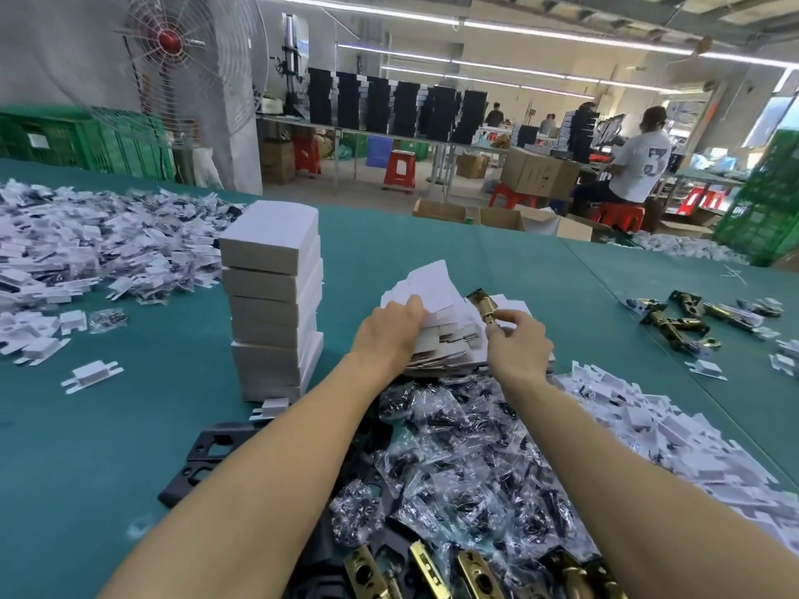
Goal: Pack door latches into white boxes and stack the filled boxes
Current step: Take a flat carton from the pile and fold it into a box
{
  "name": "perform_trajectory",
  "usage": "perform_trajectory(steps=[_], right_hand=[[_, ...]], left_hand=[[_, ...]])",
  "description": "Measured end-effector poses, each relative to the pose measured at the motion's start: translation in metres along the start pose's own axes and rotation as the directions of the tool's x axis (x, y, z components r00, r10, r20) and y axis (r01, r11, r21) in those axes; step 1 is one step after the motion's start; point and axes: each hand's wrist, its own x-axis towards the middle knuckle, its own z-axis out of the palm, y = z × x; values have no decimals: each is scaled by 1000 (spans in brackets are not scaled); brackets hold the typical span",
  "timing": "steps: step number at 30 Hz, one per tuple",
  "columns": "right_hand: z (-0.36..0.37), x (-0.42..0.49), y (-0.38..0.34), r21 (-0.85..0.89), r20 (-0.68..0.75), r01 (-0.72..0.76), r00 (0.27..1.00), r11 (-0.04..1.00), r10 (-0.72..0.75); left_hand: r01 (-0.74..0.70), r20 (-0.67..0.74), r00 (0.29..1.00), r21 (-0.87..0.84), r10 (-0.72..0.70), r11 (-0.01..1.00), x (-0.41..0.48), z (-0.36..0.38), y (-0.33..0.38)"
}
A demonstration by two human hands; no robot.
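Observation:
A tall stack of closed white boxes [274, 296] stands on the green table [129, 425], left of my hands. My left hand [391, 328] grips the top sheets of a pile of flat, unfolded white boxes [436, 291] and lifts their near edge. My right hand [516, 339] pinches a brass door latch [483, 305] just right of that pile, its round end pointing up and away. More brass latches [674, 322] lie loose at the right, and others [471, 572] sit at the bottom edge.
Clear bags of dark screws [467, 451] are heaped between my forearms. Black strike plates [207, 456] lie at the lower left. White foam inserts are piled at the far left [99, 239] and at the right [674, 434]. A person sits at another bench [635, 166].

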Motion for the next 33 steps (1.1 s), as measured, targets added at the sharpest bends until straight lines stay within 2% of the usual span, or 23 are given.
perform_trajectory(steps=[3,6,9,13,15,17,20,21,22,23,24,25,26,28,30,31,33], right_hand=[[8,0,-7,-128,15,152,988,980,-151],[17,-1,-12,-251,42,237,971,938,-234],[26,1,-14,-355,90,299,954,886,-286],[34,4,-14,-437,213,338,939,833,-270],[34,3,-12,-475,288,341,931,811,-223],[30,4,-14,-518,350,333,923,788,-160],[22,2,-24,-513,333,207,942,833,-29],[19,0,-27,-456,275,155,961,877,-27],[14,-4,-29,-324,210,92,977,942,-24],[8,-8,-32,-92,185,17,983,996,0],[-1,-15,-35,187,215,-74,976,980,33],[-11,-22,-36,436,282,-180,958,882,56],[-23,-29,-34,587,351,-271,934,763,61],[-46,-38,-27,704,445,-372,895,605,33],[-64,-43,-19,727,488,-412,873,549,10],[-71,-44,-16,712,485,-394,875,581,-1],[-76,-48,-11,629,433,-296,902,719,-7]], left_hand=[[13,-78,997,-64,-18,998,-1,0,5],[122,-165,973,-234,-163,964,3,-1,13],[239,-215,909,-436,-358,867,2,-4,17],[296,-245,807,-620,-538,727,-2,-12,12],[273,-338,746,-631,-574,726,-6,-16,7],[174,-455,698,-642,-554,747,-13,-22,7],[22,-576,671,-614,-467,789,-32,-31,14],[-9,-599,673,-593,-434,805,-40,-33,16],[-36,-615,674,-580,-409,814,-48,-35,17],[-48,-624,670,-577,-402,816,-55,-36,16],[-44,-623,664,-583,-412,811,-60,-37,15],[-26,-606,665,-603,-437,797,-64,-37,14],[6,-563,681,-635,-468,773,-67,-37,13],[100,-422,749,-690,-511,717,-72,-38,13],[208,-267,811,-700,-520,683,-75,-38,14],[255,-205,831,-687,-517,681,-76,-38,13],[320,-112,860,-642,-498,697,-80,-40,11]])
